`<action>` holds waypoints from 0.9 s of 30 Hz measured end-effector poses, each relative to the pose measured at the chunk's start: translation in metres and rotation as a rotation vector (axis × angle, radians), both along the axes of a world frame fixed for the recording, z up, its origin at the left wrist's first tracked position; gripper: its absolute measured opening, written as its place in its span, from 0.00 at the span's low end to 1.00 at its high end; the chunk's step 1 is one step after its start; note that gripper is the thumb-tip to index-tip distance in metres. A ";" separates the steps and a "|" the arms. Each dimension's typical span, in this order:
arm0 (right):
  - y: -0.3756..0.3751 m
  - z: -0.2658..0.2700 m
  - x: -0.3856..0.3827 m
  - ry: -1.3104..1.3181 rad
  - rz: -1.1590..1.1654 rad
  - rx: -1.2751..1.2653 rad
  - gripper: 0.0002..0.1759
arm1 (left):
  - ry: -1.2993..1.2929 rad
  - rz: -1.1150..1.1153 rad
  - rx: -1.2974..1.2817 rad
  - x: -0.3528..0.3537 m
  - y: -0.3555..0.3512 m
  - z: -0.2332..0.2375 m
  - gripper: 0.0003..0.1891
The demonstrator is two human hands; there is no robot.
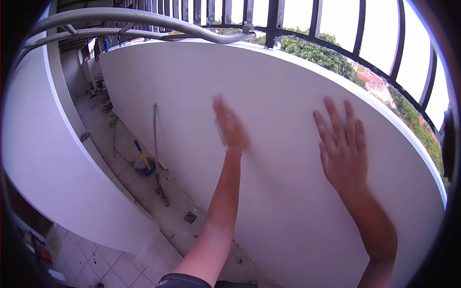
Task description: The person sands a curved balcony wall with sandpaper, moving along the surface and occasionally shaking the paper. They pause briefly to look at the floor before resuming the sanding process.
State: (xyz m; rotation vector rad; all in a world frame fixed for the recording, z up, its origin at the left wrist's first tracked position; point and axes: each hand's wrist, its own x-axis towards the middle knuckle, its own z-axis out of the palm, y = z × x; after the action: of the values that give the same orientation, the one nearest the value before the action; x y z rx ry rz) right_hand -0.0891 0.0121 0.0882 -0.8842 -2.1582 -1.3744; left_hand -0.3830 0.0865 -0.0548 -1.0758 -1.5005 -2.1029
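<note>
My left hand is at the white wall panel, its fingers pointing up and smeared by motion. A thin grey edge shows along its left side; I cannot make out whether that is a held thing or a shadow. A light band circles the wrist. Farther right, my right hand is open, fingers spread and pointing up over the same panel, with nothing visible in it. Whether its palm touches the surface is hidden.
Black railing bars and a grey metal tube frame stand above the wall. Down left, a long-handled tool leans there, near a blue dustpan with a yellow-and-blue handle. A floor drain lies below. Another white wall curves at left.
</note>
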 end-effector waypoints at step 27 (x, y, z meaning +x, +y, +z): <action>-0.007 -0.020 0.013 -0.035 0.106 -0.095 0.31 | -0.043 -0.074 -0.187 0.076 -0.020 -0.093 0.37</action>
State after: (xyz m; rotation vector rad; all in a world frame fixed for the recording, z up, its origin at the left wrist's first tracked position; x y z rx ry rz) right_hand -0.0756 0.0048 0.0679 -0.7732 -2.2791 -1.2543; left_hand -0.3071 0.0663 -0.1474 -1.1743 -1.7315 -2.0796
